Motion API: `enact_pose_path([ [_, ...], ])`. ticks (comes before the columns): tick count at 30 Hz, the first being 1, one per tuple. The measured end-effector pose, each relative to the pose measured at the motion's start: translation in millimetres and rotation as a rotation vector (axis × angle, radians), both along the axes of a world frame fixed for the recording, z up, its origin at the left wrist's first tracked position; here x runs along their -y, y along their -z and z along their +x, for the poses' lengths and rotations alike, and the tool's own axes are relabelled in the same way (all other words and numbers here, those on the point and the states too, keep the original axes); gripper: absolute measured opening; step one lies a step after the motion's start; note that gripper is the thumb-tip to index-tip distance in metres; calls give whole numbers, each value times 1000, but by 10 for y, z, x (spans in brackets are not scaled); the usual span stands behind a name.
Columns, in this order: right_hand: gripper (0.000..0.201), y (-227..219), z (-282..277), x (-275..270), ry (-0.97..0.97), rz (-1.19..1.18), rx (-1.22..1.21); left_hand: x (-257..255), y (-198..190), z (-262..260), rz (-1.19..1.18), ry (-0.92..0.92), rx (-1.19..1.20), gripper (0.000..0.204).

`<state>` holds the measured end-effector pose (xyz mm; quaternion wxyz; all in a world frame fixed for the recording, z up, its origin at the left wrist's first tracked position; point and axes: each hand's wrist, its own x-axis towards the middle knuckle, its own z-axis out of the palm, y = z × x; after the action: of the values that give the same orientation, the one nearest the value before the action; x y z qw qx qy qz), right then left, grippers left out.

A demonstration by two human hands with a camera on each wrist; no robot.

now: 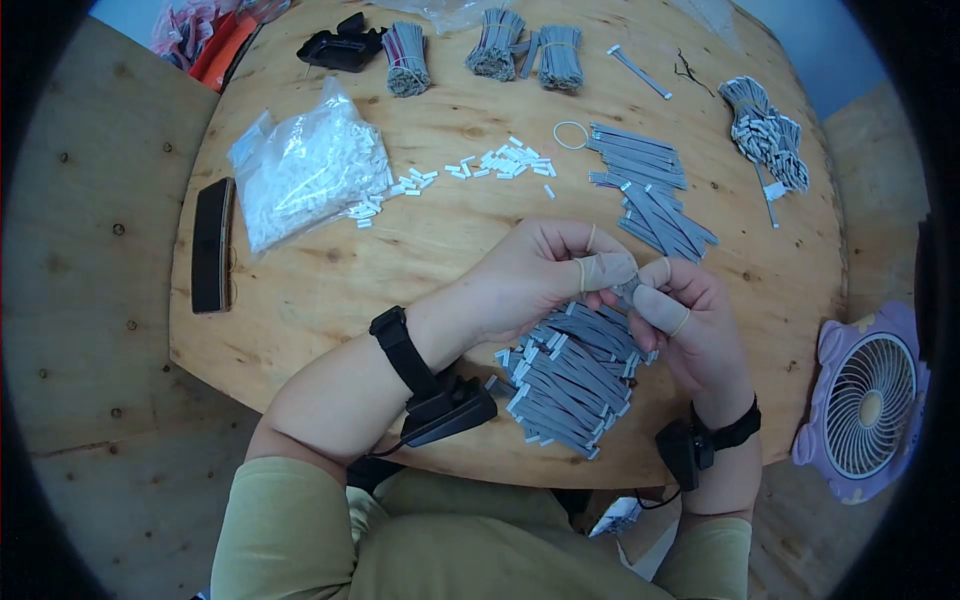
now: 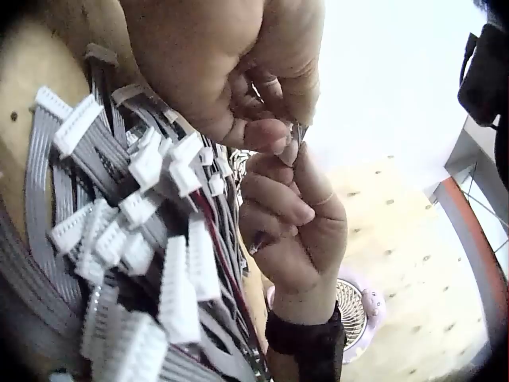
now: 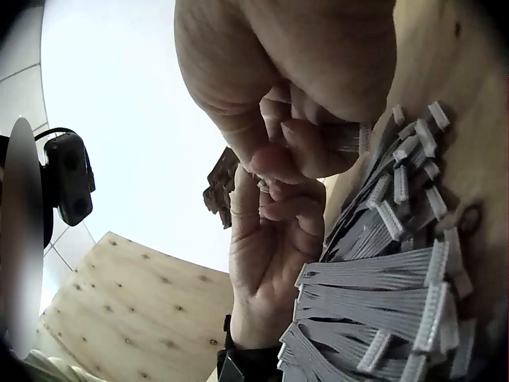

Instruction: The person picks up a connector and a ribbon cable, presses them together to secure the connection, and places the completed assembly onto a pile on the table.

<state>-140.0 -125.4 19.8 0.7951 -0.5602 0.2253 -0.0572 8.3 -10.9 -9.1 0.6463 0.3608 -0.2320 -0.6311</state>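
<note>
Over the front of the table, my left hand (image 1: 545,272) and right hand (image 1: 695,310) meet at the fingertips and pinch a short grey ribbon cable (image 1: 626,291) between them. Pale finger cots cover the thumbs. In the right wrist view, one cable end with a white connector (image 3: 364,137) sticks out past the curled fingers of the right hand (image 3: 318,95). A few thin wires (image 2: 299,134) show between the fingertips in the left wrist view; the rest of that end is hidden. Right below the hands lies a pile of grey ribbon cables (image 1: 570,385) with white connectors.
Farther back are more ribbon cables (image 1: 640,160), loose white connector housings (image 1: 510,160) and a clear bag (image 1: 315,175) of them. Bundled cables (image 1: 405,60) and a black tray (image 1: 340,48) lie at the far edge. A phone (image 1: 212,245) sits left, a purple fan (image 1: 868,405) right.
</note>
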Motion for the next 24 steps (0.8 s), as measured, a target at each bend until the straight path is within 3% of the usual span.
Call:
enact_pose_path([
  [8,9,40,18,-15,44,22,52,8,12,-12,34,-26,-79,16],
  [14,9,29,39,-49,147,-23,48,11,11,-27,38,-44,35,17],
  [24,8,33,21,-17,160,-45,16,26,6,-47,69,-93,208,19],
])
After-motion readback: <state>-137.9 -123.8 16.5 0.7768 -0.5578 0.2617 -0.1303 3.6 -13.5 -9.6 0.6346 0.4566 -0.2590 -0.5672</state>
